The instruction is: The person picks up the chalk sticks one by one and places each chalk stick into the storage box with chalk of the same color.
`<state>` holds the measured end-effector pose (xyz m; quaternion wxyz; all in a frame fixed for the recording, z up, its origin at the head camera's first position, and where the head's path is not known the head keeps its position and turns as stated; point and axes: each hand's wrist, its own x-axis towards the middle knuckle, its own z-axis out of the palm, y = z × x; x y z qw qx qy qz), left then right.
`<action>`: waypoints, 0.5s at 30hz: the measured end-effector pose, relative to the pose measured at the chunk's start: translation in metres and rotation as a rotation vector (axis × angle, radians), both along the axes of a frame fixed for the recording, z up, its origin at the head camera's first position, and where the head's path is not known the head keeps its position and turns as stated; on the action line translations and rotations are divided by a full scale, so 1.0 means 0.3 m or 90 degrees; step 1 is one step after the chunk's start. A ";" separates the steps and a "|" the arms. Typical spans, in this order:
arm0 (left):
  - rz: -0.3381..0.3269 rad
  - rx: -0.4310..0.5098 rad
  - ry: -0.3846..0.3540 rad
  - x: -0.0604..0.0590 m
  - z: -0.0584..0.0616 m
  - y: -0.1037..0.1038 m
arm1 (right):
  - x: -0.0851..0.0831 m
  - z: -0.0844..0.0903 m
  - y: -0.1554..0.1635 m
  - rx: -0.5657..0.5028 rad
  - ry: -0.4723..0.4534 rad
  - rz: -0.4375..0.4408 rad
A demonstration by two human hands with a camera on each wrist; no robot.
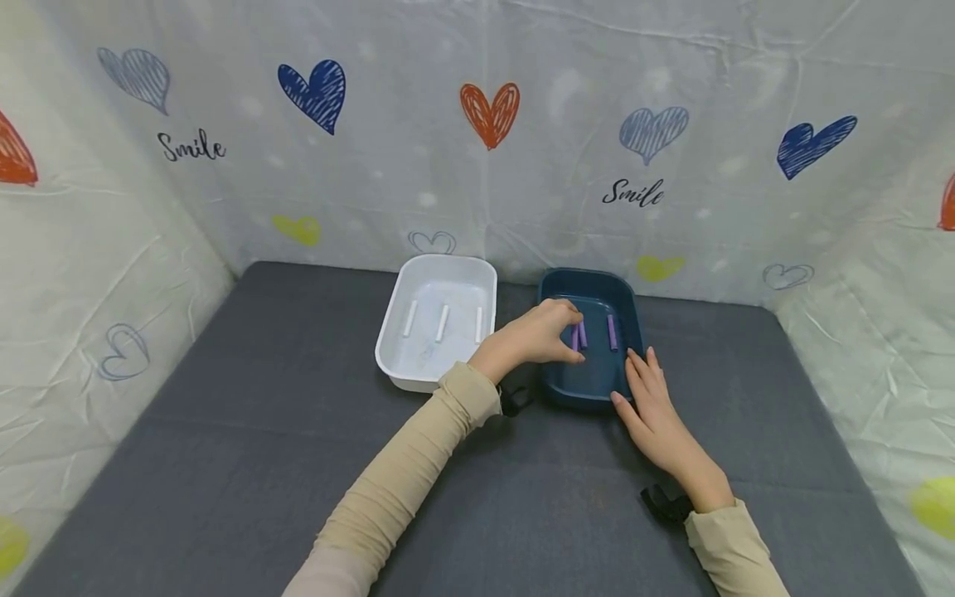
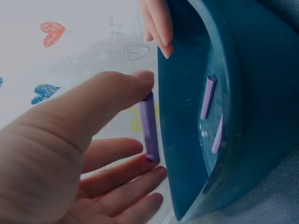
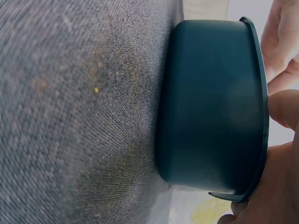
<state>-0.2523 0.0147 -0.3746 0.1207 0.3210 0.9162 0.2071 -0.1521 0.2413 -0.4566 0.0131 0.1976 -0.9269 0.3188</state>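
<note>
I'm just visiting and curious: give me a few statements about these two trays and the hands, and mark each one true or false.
1. The left hand pinches a purple stick between thumb and fingers. True.
2. The white tray holds three purple sticks. False: its three sticks are white.
3. The right hand rests against the near right side of the dark blue tray. True.
4. The two trays are stacked one on the other. False: they stand side by side on the grey mat.
5. The dark blue tray is to the right of the white one. True.
</note>
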 end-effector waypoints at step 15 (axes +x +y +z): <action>0.058 -0.054 -0.051 -0.031 -0.001 0.012 | 0.001 -0.001 -0.006 0.006 -0.004 -0.002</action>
